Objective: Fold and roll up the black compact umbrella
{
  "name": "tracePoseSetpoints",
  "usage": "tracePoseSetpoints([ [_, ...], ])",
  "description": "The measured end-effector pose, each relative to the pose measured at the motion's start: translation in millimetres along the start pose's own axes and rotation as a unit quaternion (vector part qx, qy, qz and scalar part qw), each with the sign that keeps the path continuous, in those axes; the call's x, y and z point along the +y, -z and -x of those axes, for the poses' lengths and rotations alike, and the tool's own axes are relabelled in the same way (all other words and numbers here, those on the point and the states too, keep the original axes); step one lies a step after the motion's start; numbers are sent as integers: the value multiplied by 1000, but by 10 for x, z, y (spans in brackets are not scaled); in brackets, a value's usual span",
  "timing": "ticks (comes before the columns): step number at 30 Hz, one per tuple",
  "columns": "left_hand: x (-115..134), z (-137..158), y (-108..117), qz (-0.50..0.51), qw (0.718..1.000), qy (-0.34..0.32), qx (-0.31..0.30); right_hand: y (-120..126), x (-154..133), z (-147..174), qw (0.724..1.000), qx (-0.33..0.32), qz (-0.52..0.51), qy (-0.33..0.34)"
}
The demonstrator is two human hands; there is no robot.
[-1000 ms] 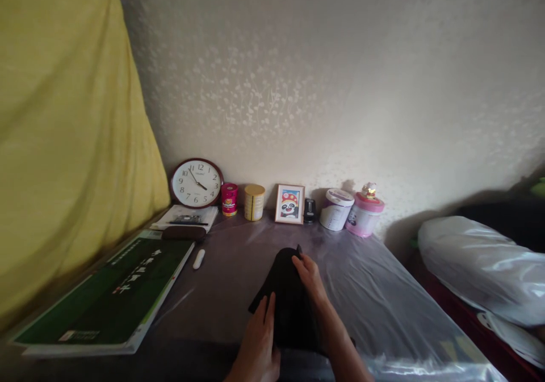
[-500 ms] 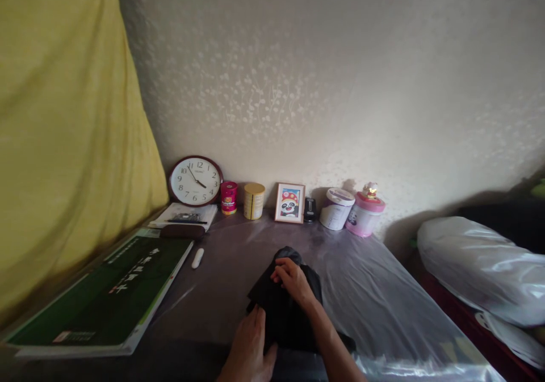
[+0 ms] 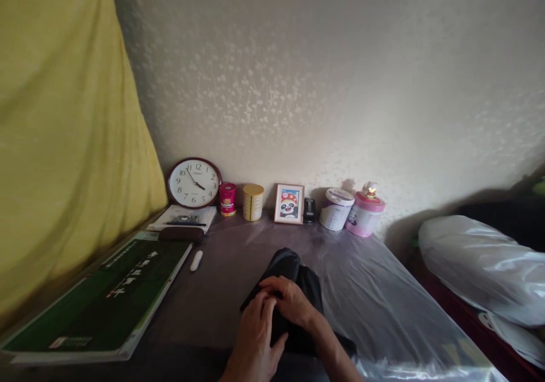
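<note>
A bunched black cloth lies on the table near its front edge, folded over itself; its exact kind does not show. My left hand rests over its left side, fingers stretched forward and the thumb held apart on the fabric. From the right, my right hand reaches across the middle of the cloth with its fingers bent together at a fold. The fingertips of both hands meet there, and the bit of fabric under them is hidden.
A green book and a small white object lie to the left. Along the wall stand a clock, a pink can, a yellow can, a picture frame and two tubs. A plastic bag sits at right.
My left hand has moved up and right from the cloth's left edge to meet my right hand. My right hand has come slightly down and nearer, uncovering the cloth's far end.
</note>
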State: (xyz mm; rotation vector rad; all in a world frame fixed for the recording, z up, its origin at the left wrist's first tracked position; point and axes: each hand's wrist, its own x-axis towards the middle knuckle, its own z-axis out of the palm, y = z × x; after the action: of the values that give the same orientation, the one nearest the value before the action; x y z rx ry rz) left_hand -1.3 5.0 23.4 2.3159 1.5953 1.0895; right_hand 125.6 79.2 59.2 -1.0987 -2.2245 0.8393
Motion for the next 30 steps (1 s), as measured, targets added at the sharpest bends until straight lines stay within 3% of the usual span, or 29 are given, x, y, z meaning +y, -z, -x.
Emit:
tracePoseSetpoints([
  [4,-70,22,-145,6,1000,-9,6,25,64,9,998,2,-53,24],
  [9,-125,88,-259,8,1000,-7,-20,7,188,6,993,69,60,73],
  [13,-149,90,-293,22,998,0,-66,-5,330,-93,985,80,128,85],
  [18,-185,84,-312,18,990,20,-136,49,516,-330,977,98,180,52],
  [23,-156,70,-294,25,988,40,-150,142,678,-532,976,108,191,1],
  [30,-57,31,-205,37,978,93,-185,289,878,-559,962,206,140,-116],
])
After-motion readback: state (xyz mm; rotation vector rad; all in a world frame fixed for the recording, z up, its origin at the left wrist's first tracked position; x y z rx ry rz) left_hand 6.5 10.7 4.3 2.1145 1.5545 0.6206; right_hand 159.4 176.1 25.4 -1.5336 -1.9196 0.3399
